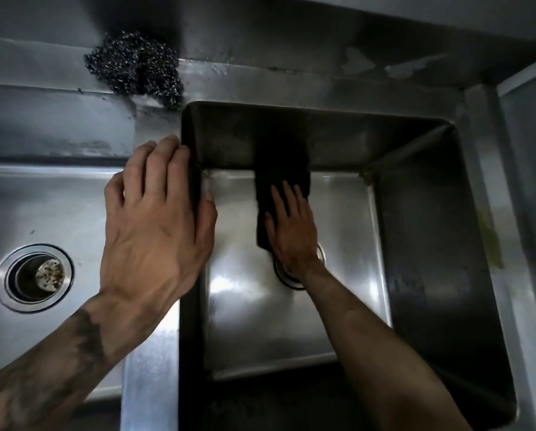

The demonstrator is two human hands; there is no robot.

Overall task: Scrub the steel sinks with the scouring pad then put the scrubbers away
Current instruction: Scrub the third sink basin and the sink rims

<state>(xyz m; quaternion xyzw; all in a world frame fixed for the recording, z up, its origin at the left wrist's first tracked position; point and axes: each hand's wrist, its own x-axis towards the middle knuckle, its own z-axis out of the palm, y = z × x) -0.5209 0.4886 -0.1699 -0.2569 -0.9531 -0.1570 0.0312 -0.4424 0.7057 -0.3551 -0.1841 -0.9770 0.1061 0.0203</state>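
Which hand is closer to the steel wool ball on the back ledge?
Left. The left hand rests on the divider just below the steel wool; the right hand is down in the basin on the scouring pad.

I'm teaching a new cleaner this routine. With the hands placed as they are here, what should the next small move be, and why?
Probably push the scouring pad up the back wall. The right hand presses it flat on the right sink floor with its far end at that wall, while the left hand braces on the rim.

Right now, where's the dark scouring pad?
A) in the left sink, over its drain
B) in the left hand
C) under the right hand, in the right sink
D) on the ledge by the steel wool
C: the right hand presses the scouring pad flat against the right sink floor and back wall.
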